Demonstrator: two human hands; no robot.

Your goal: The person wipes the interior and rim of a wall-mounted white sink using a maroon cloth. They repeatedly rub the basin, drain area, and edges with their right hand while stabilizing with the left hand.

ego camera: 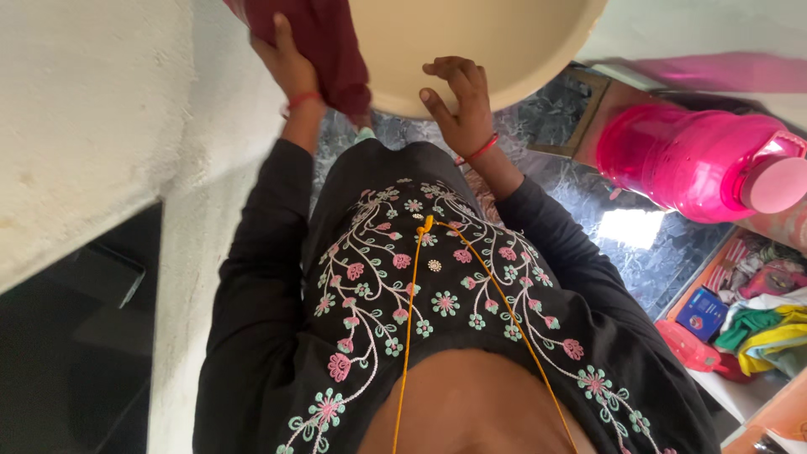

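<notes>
Both hands are up at the cream tub (471,42): the left hand (290,63) clamps a maroon cloth (328,42) against its rim, the right hand (461,105) presses open-fingered underneath, nearer centre.

My left hand (290,63) grips soft matt maroon cloth (324,42), my right hand (461,105) rests on the smooth cream plastic basin (479,42), beside a glossy pink plastic jug (685,160).
</notes>
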